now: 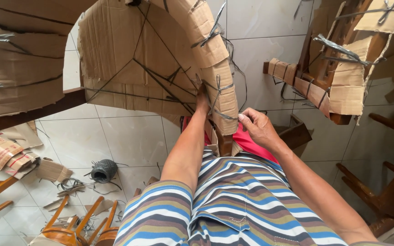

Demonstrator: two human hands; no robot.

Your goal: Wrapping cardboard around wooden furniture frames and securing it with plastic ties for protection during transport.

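1. Reaching up the middle of the frame, the left hand [202, 101] presses against the cardboard-wrapped chair [160, 59] that fills the upper centre; its fingers go behind the wrapped edge, so I cannot tell whether they grip or lie flat.
2. The right hand [257, 127], just right of centre, is curled with thumb and fingertips pinched at the lower end of the wrapped chair leg [220, 86], where grey plastic strapping [217, 98] is knotted around the cardboard.
3. Bare dark wood of that leg [225, 145] shows below the cardboard, between the two forearms and touching the red cloth [251, 145] at the person's waist.
4. A striped shirt [238, 200] in blue, white, brown and olive fills the lower centre.
5. At upper right a second wrapped chair [343, 86] lies tipped on the white tiled floor [128, 141], well apart from the hands.
6. At upper left a large cardboard-covered piece [19, 68] rests on a dark wooden edge.
7. On the floor at lower left lie a grey roll of strapping [103, 170], cardboard scraps [5, 152] and cut strap ends.
8. Orange wooden chair parts [76, 228] sit at the bottom left corner.
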